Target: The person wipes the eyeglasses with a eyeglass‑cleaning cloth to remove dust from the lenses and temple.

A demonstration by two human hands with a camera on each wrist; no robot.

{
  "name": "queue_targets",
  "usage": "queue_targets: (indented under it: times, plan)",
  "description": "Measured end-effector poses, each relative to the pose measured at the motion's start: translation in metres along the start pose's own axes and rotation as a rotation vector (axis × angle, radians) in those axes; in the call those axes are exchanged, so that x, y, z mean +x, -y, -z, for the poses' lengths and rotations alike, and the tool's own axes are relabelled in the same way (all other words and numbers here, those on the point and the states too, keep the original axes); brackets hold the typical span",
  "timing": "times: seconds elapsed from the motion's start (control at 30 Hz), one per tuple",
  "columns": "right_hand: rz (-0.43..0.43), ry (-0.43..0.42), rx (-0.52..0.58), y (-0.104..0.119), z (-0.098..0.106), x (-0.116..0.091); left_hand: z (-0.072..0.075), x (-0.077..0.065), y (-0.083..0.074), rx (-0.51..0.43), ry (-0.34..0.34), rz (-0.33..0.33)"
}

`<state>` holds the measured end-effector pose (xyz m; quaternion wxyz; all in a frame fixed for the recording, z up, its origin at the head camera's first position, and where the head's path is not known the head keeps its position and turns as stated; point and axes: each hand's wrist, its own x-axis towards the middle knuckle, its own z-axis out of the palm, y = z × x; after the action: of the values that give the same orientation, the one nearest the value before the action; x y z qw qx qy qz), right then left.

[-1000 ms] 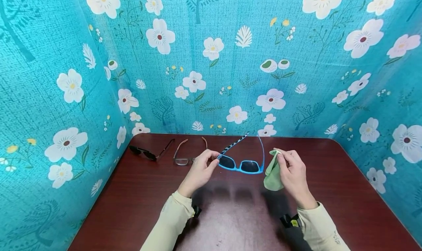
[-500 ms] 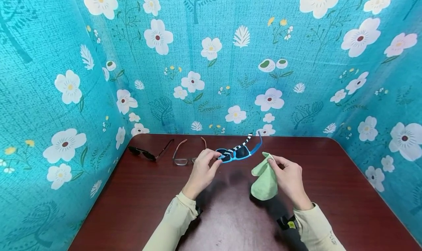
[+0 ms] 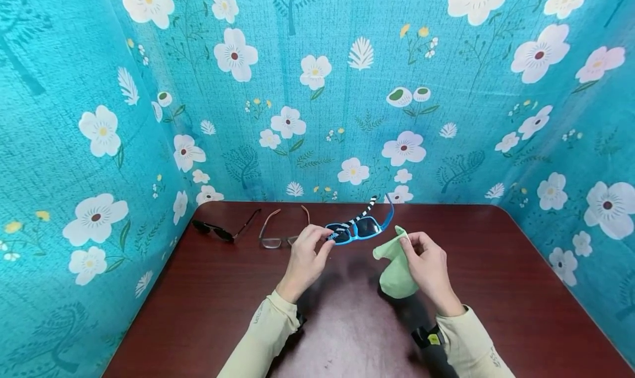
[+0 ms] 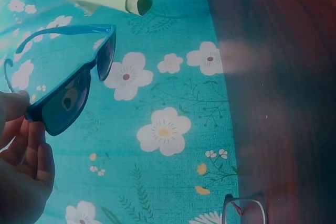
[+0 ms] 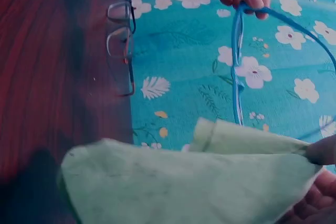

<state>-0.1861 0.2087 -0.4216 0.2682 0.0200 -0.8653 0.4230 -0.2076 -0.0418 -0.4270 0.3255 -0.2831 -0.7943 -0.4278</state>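
Note:
Blue-framed sunglasses [image 3: 367,228] with dark lenses are held up above the table, their temples unfolded toward the back. My left hand [image 3: 308,259] pinches them at the left hinge corner between thumb and fingers; the left wrist view shows this grip on the sunglasses [image 4: 63,103] too. To the right, my right hand [image 3: 430,265] pinches a light green cloth [image 3: 398,276] near its top, and the rest hangs down in a fold. In the right wrist view the cloth [image 5: 184,182] covers much of the lower part. Cloth and sunglasses are apart.
On the dark red table [image 3: 198,312], clear-lens eyeglasses [image 3: 272,243] lie behind my left hand, partly hidden by it. Black sunglasses [image 3: 213,230] lie farther left. A blue flowered curtain [image 3: 317,119] stands behind the table and along both sides.
The blue sunglasses have turned in my left hand, their right side swinging up and back. My right hand with the cloth has come left and slightly down, and the cloth hangs more spread.

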Motion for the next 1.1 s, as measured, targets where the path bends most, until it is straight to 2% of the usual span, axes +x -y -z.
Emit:
queue_targets:
  times: [0.1, 0.17, 0.3, 0.4, 0.47, 0.63, 0.8, 1.1]
  plan:
    - [0.063, -0.051, 0.024, 0.004, -0.007, -0.002, -0.003, -0.001, -0.002, 0.009, 0.009, -0.003]
    - [0.136, -0.090, 0.025, 0.007, -0.012, -0.002, -0.005, -0.001, -0.003, 0.015, 0.018, -0.008]
    - [0.302, -0.157, -0.049, 0.007, -0.022, 0.000, -0.008, -0.003, -0.006, 0.027, 0.050, -0.021]
    - [0.380, -0.188, -0.108, 0.005, -0.025, 0.002, -0.010, -0.005, -0.007, 0.044, 0.066, -0.038]
    - [0.393, -0.210, -0.124, 0.005, -0.025, 0.004, -0.011, -0.005, -0.007, 0.052, 0.070, -0.054]
    - [0.353, -0.248, -0.131, 0.009, -0.021, 0.009, -0.014, -0.006, -0.007, 0.071, 0.079, -0.093]
    - [0.342, -0.259, -0.139, 0.013, -0.018, 0.010, -0.015, -0.007, -0.009, 0.071, 0.097, -0.134]
    - [0.378, -0.259, -0.132, 0.018, -0.016, 0.011, -0.013, -0.003, -0.009, 0.052, 0.083, -0.137]
